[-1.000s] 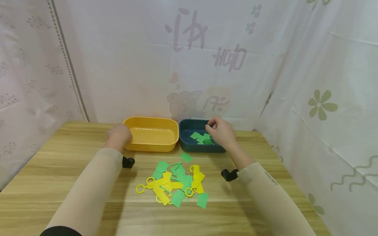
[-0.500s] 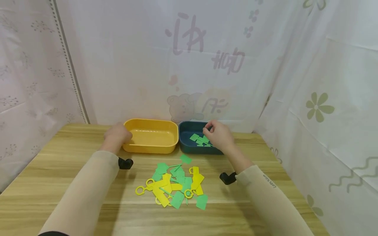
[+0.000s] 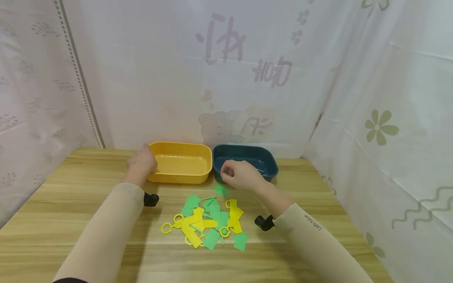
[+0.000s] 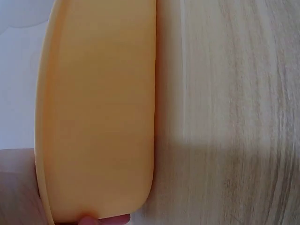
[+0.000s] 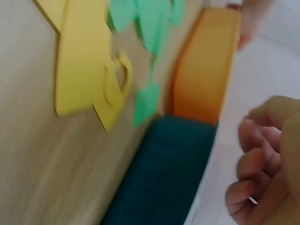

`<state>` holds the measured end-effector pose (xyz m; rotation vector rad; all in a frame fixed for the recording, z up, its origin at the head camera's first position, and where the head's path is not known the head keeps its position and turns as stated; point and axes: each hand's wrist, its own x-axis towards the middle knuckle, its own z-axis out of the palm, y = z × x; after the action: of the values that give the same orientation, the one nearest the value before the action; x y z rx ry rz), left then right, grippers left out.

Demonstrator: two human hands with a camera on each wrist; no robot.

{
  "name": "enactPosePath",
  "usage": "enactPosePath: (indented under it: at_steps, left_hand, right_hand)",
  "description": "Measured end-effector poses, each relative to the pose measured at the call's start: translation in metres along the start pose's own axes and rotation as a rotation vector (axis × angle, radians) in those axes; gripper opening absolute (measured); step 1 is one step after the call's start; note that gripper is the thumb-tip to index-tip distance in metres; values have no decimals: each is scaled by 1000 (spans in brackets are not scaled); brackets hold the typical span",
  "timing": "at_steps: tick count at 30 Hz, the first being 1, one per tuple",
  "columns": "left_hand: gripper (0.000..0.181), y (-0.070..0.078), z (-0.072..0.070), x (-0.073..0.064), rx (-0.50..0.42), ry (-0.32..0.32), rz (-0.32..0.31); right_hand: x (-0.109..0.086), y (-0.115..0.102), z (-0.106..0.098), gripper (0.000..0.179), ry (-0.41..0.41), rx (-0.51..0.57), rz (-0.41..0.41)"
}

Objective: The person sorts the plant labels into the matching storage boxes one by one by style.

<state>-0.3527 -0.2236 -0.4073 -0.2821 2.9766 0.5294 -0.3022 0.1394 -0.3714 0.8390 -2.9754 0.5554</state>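
Observation:
My left hand (image 3: 141, 162) holds the left end of a yellow plastic bin (image 3: 180, 178). In the left wrist view, part of the hand is beyond the bin's rim and fingertips (image 4: 117, 219) show at its end wall. My right hand (image 3: 244, 176) is over the front of a dark teal bin (image 3: 244, 150), its fingers loosely curled with nothing between them in the right wrist view. The green tags inside that bin are mostly hidden behind this hand. Just in front lies a green stemmed tag (image 3: 221, 190), beyond a loose pile of green tags (image 3: 211, 239) and ring-ended yellow tags (image 3: 192, 236).
The two bins stand side by side at the back of the wooden table (image 3: 78, 196). A printed white curtain (image 3: 159, 78) hangs close behind them and along both sides. Black wrist-camera mounts (image 3: 264, 223) stick out below the wrists.
My right hand has moved left and toward me, from over the teal bin's right part to its front edge. My left hand stays at the yellow bin.

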Motion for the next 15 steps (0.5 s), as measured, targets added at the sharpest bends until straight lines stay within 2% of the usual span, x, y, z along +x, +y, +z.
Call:
enactPosePath:
  at_steps: [3,7,11,15]
  left_hand:
    - [84,-1,0,-2,-16,8,8]
    - [83,-1,-2,-4,-28,13,4]
    - [86,1,-2,-6,-28,7,-3]
    - [87,3,-1,-7,-12,2,5]
  right_hand:
    - [3,-11,11,9,-122,-84,-40]
    - [6,-22,25,13,-243,-172,-27]
    - [7,-26,33,16,-282,-236,-5]
    - [5,-25,38,13,-286,-245,21]
